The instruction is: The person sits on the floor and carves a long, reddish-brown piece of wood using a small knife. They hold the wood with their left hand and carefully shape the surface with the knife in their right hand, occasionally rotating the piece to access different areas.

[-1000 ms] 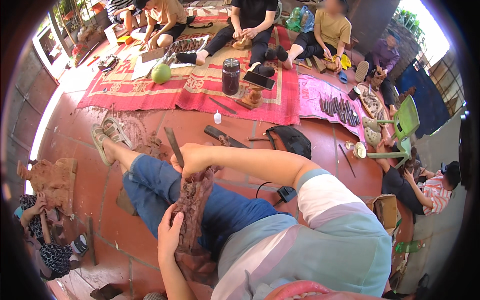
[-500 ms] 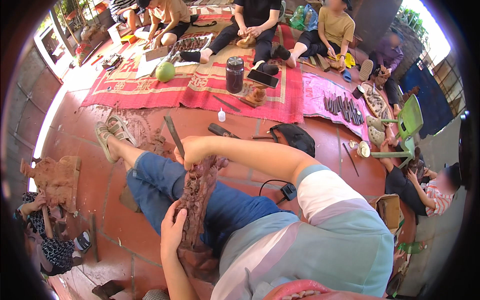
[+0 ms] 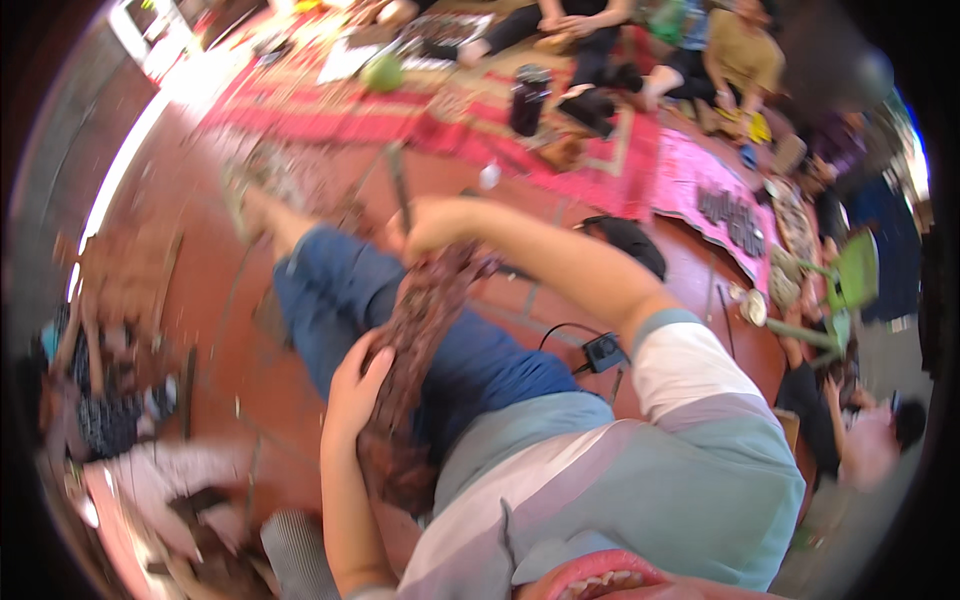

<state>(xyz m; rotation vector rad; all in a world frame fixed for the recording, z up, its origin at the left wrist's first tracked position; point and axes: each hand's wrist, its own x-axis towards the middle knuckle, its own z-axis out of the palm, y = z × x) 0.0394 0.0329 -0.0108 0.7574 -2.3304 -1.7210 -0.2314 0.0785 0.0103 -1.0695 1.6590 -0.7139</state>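
Note:
A reddish-brown wood carving (image 3: 410,345) with a rough, deeply cut surface leans slantwise along my thigh. My left hand (image 3: 358,385) grips its side low down, thumb and fingers against the wood. At the carving's upper end my right hand (image 3: 436,228) is closed round a slim, dark carving chisel (image 3: 399,180), whose shaft sticks up above the fist. The chisel's lower tip is hidden behind the hand and carving. Motion blurs the picture somewhat.
A black bag (image 3: 630,245) and a small black device with a cable (image 3: 602,352) lie right of my legs. Beyond are a red mat (image 3: 450,130), a pink cloth with several tools (image 3: 690,190) and a green chair (image 3: 850,275). People sit around; a carved panel (image 3: 128,275) stands left.
The view has swung, so the surroundings appear shifted and blurred. My hands keep the same hold on the carving and chisel.

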